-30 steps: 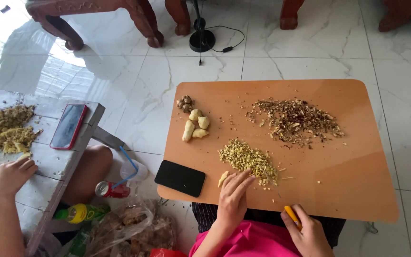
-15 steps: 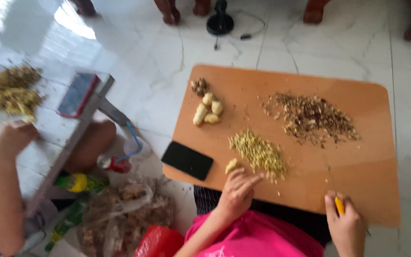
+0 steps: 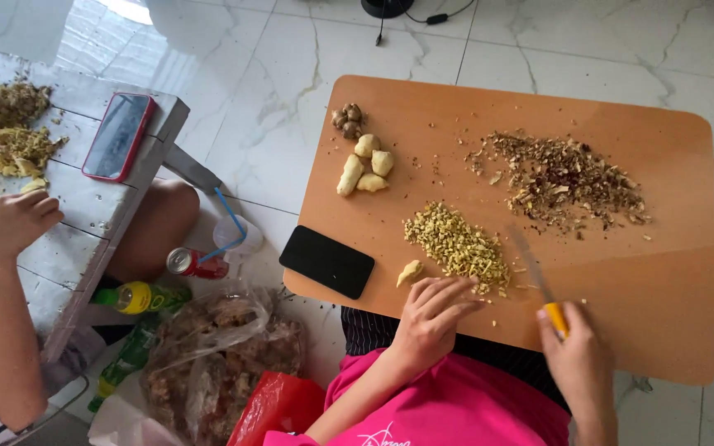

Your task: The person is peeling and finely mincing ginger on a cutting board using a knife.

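a: where are the hands?

b: the left hand [image 3: 430, 318] lies on the orange wooden board [image 3: 671, 297] with fingers spread and loosely open, fingertips touching the near edge of the pile of finely chopped pale yellow bits [image 3: 456, 244]. the right hand [image 3: 576, 363] is closed around the yellow handle of a small knife [image 3: 543, 289].

a: which way does the knife point?

b: its long axis runs up and slightly left, away from the person, tip toward the gap between the yellow pile and the heap of brown, flaky chopped peelings [image 3: 564, 177]. the thin grey blade is blurred, so its edge is hard to make out.

a: anything else near the left hand?

b: a small pale peeled root piece [image 3: 409, 272] just beside the fingers, and a flat black phone [image 3: 327, 261] at the board's near left edge. farther up sit four smooth peeled pale chunks [image 3: 364, 169] and a few knobbly brown unpeeled pieces [image 3: 347, 120].

a: what's cut off?

b: the right wrist runs out of view at the bottom (most of the handle is buried in the palm). at left another person's hand [image 3: 11, 223] rests curled on a grey plank table [image 3: 76, 198] by a red-cased phone [image 3: 119, 136] and a yellowish chopped heap [image 3: 2, 128]. on the white marble floor [image 3: 249, 83], a clear plastic bag of brownish roots [image 3: 225, 347] and a red drinks can [image 3: 196, 263].
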